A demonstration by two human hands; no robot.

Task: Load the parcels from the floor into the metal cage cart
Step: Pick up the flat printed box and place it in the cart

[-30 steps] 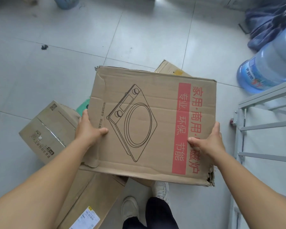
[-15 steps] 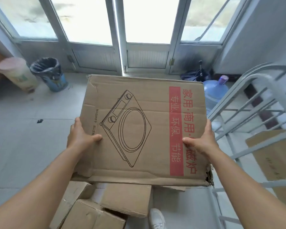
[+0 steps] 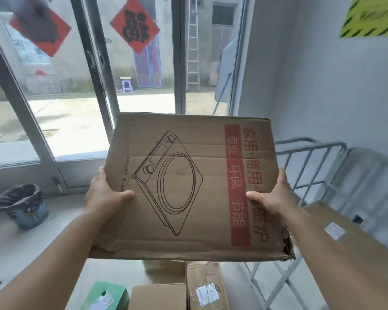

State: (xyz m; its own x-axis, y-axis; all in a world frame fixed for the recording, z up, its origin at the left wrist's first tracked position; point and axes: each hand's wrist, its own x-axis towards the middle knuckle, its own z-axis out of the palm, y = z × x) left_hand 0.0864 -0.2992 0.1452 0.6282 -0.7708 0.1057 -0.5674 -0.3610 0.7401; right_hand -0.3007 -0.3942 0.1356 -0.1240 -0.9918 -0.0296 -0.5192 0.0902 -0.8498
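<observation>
Two hands (image 3: 105,198) on one parcel (image 3: 188,186)

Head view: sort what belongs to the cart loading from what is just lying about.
Job:
- cardboard box, gripped by left hand and right hand
- metal cage cart
- floor parcels

Lying about:
- lined bin
- red window decorations
- ladder

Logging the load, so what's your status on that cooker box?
Left hand and right hand grip the induction cooker box by its sides, held up flat. Metal cage cart to the right, parcels inside. Nothing between box and cart.
</observation>
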